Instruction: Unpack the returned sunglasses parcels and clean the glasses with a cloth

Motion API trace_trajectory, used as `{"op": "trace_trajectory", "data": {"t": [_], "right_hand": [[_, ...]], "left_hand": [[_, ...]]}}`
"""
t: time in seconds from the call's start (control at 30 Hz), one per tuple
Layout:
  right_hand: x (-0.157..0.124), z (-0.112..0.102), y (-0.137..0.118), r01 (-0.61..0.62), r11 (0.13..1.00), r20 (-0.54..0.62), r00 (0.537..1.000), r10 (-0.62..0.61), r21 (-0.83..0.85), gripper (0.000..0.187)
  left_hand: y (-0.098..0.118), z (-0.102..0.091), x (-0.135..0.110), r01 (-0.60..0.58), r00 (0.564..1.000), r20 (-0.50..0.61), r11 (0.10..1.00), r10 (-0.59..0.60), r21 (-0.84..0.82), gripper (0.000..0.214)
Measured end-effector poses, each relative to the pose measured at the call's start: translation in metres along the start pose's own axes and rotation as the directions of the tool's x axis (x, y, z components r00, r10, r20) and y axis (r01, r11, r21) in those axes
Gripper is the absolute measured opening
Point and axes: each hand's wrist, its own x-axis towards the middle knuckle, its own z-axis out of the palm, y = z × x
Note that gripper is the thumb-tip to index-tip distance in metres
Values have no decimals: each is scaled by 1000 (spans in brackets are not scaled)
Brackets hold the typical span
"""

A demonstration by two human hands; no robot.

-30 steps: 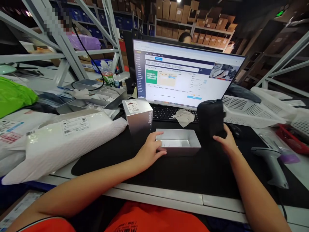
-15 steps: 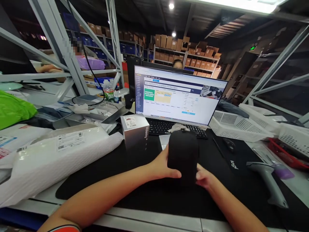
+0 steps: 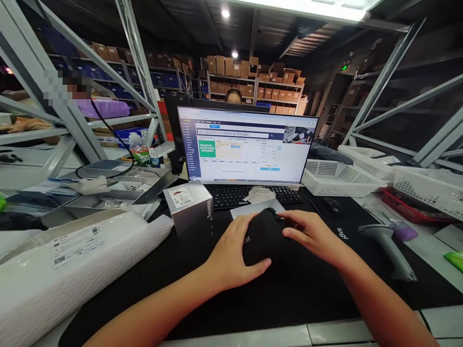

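Observation:
A black zip case with pale lettering on its side is held up over the dark desk mat. My left hand wraps round its left side, thumb across the near face. At the upper right edge, by a small dark tab that looks like a zipper pull, the bent fingers of my right hand grip the case; their tips are partly hidden. Just left of my hands stands a silver-grey box with a label on top. A white sheet or card lies behind the case.
A monitor and keyboard stand behind. Padded white parcels fill the left side. On the right are a mouse, a barcode scanner and white baskets. Another person sits beyond the monitor.
The case has tilted and turned, so its lettering shows. My right hand has moved from its lower right side up to the top edge. The view has shifted to the right.

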Motion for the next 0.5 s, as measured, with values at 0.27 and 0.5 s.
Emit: {"op": "trace_trajectory", "data": {"t": [0.27,0.5], "right_hand": [[-19,6,-51,241,713,59,961,-271,-659,34],[-33,72,-71,363,748,432,895,-113,-556,13]], "left_hand": [[-3,-14,6,191,976,-122,976,-178,103,84],[5,-7,42,221,922,-208,885,-327,-410,77]]}}
